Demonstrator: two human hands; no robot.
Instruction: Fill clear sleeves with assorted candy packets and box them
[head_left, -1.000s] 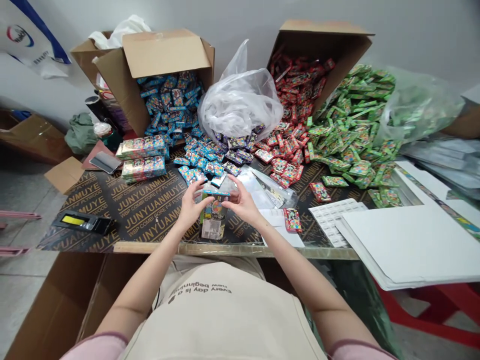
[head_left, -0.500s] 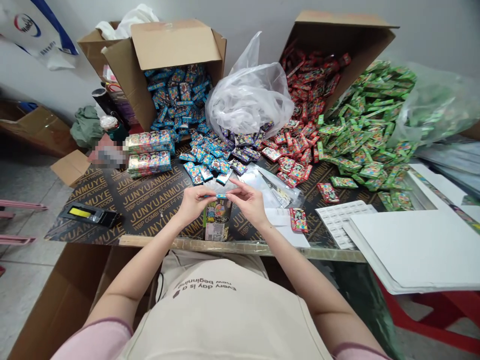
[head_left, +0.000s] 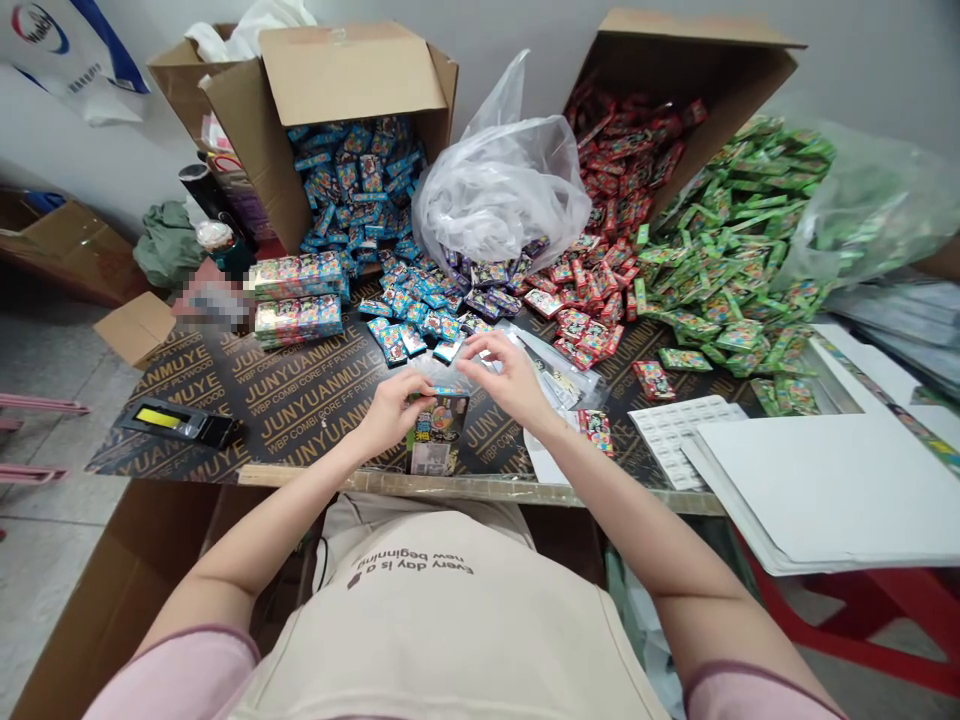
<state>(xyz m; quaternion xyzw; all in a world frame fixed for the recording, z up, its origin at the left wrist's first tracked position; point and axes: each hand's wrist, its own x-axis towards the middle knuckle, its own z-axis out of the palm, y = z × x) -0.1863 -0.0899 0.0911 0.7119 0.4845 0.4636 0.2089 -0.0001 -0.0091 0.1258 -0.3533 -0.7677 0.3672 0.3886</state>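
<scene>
My left hand (head_left: 397, 408) is closed in a pinch on the end of a small blue candy box (head_left: 448, 391). That box lies at the top edge of a dark printed packet (head_left: 437, 436), which stands or lies by the front of the table; I cannot tell whether it is partly inside. To the right, my right hand (head_left: 510, 378) hovers clear of the box, thumb and fingers apart with nothing between them. Just beyond the hands are several loose blue boxes (head_left: 411, 340) and a clear plastic sheet or bag (head_left: 551, 370).
A carton (head_left: 352, 75) spills blue boxes; another carton (head_left: 697, 50) spills red boxes (head_left: 592, 285). Green packets (head_left: 731, 270) are heaped at the right. Wrapped stacks (head_left: 298, 318) and a black tape dispenser (head_left: 180, 424) stand left. White sheets (head_left: 825, 490) overhang the right front edge.
My right hand has let go of the blue box and moved slightly up and right, its fingers parting. My left hand still pinches the box in about the same place.
</scene>
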